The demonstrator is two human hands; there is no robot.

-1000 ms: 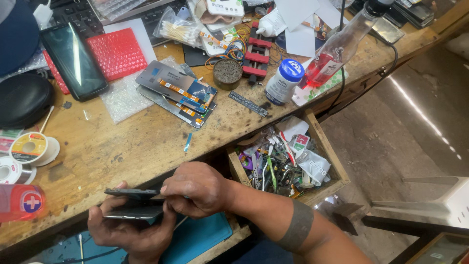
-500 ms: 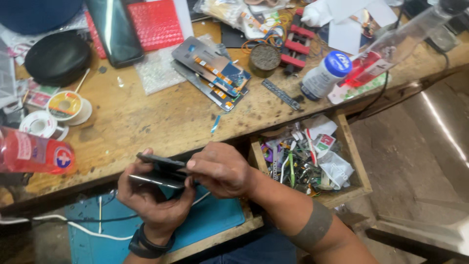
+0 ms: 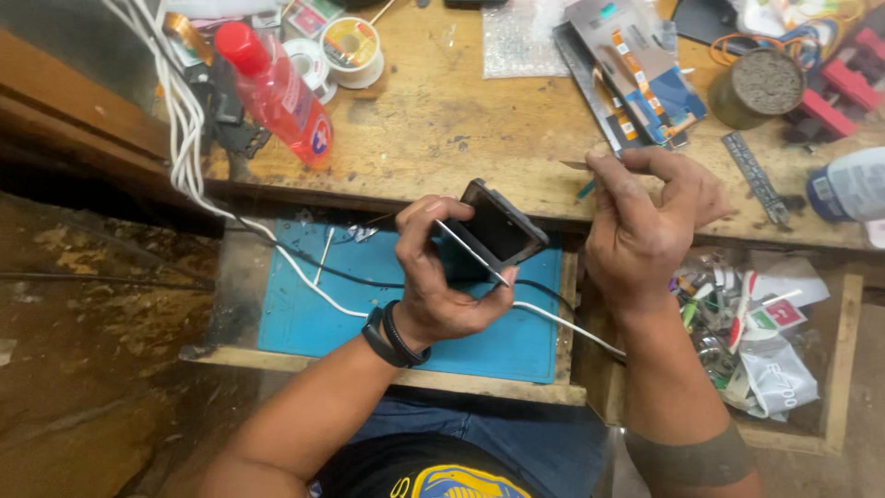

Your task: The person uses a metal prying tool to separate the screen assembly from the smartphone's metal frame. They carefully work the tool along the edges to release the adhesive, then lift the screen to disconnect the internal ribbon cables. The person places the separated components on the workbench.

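My left hand (image 3: 442, 277) grips a dark phone (image 3: 498, 226) that is split open, the thin screen panel lifted away from the body, held over a blue mat (image 3: 323, 314). My right hand (image 3: 641, 221) is raised to the right of the phone, its fingers pinched on a thin flat tool (image 3: 573, 166) whose tip points left at the bench edge. A dark band sits on my left wrist and a wide band on my right forearm.
The wooden workbench (image 3: 433, 129) carries a red bottle (image 3: 277, 92), tape rolls (image 3: 350, 41), flat packets (image 3: 636, 74), a round tin (image 3: 756, 88), a metal ruler (image 3: 756, 175) and a white bottle (image 3: 853, 184). White cables (image 3: 184, 120) hang at left. An open drawer (image 3: 765, 341) of small parts sits at right.
The view swung left and down. My right hand came off the phone and rose to its right with the thin tool. My left hand tilted the opened phone upward.
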